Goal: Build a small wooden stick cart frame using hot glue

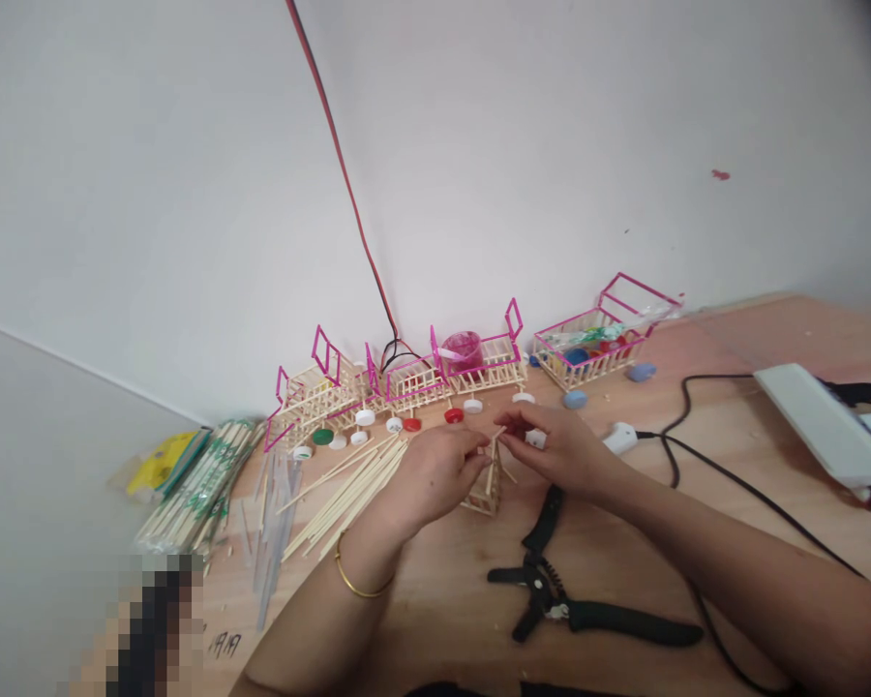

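A small frame of pale wooden sticks (483, 500) stands on the wooden table between my two hands. My left hand (439, 471) is closed on its upper part from the left, fingertips bent over it. On the right, the thumb and forefinger of my right hand (562, 445) pinch a short wooden stick (500, 433) at the top of the frame. The fingers partly hide where stick and frame meet. Just left of my left hand lie loose long sticks (348, 494). Dark-handled cutting pliers (541, 586) lie in front of the frame.
Stick carts with pink rims and bottle-cap wheels (585, 348) line the wall. Clear glue sticks (272, 542) and bagged sticks (195, 479) lie left. A white corded tool (622, 439) is partly hidden behind my right arm; a white box-like device (824, 426) stands farther right.
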